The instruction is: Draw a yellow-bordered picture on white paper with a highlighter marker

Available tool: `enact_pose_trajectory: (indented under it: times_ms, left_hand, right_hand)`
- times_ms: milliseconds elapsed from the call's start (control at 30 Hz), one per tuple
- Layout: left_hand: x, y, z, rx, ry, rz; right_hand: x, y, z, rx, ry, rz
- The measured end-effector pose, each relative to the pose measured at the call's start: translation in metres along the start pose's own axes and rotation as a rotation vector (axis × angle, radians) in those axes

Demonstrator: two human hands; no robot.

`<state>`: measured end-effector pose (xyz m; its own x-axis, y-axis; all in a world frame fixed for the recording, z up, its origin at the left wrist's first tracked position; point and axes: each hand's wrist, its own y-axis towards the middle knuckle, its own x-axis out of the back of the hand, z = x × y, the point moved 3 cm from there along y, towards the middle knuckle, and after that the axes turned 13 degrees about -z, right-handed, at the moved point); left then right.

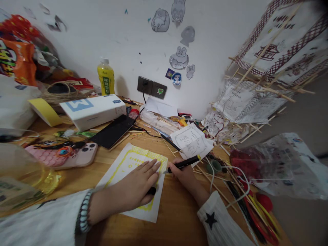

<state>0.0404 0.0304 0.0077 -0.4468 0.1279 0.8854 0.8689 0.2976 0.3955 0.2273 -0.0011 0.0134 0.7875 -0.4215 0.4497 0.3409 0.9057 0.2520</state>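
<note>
Clearly, the right hand (185, 175) grips the marker (186, 162) (near its tip).

White wall (102, 30) up at twelve o'clock, grey cartoon stickers (178, 58) dotting it, dark socket plate (153, 88) near eleven, wooden desk (179, 215) across six, light dim!

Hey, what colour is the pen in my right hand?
The pen is black with a yellow back end; it shows best in the head view.
</note>
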Motion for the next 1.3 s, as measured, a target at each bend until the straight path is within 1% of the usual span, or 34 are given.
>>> enact_pose_trajectory:
  times_ms: [200, 267, 367, 533, 667, 767, 867, 967, 1133, 1200, 1300]
  left_hand:
    - [0.003, 0.002, -0.002, 0.001, -0.001, 0.003]
    - [0.003, 0.002, -0.002, -0.005, 0.028, 0.009]
    - [0.001, 0.001, -0.002, -0.005, 0.063, 0.024]
    - [0.002, 0.001, -0.002, 0.020, 0.058, 0.036]
    - [0.003, 0.003, -0.003, 0.018, 0.052, 0.055]
    - [0.004, 0.003, -0.004, 0.021, 0.052, 0.062]
    - [0.004, 0.003, -0.004, 0.029, 0.039, 0.078]
    - [0.005, 0.003, -0.003, 0.030, -0.002, 0.043]
    - [0.003, 0.001, -0.001, 0.009, 0.022, 0.036]
    - [0.001, 0.001, -0.001, 0.006, 0.036, 0.034]
    - [-0.001, 0.000, 0.000, 0.005, 0.041, 0.033]
  right_hand:
    - [0.000, -0.001, -0.008, -0.095, 0.062, -0.026]
    - [-0.001, -0.003, -0.008, -0.111, 0.096, -0.005]
    - [-0.002, -0.007, -0.005, -0.082, 0.101, 0.034]
    - [-0.003, -0.007, -0.001, -0.008, 0.065, 0.021]
    - [-0.004, -0.006, 0.002, 0.004, 0.057, 0.046]
    - [-0.002, -0.006, 0.006, 0.013, 0.031, 0.039]
    - [-0.002, -0.006, 0.007, 0.002, 0.018, 0.035]
    - [-0.001, -0.005, 0.003, -0.025, 0.031, 0.050]
    - [-0.001, -0.008, -0.007, -0.162, 0.086, 0.038]
    - [-0.002, -0.011, -0.007, -0.159, 0.111, 0.044]
    - [-0.003, -0.012, -0.004, -0.093, 0.116, 0.036]
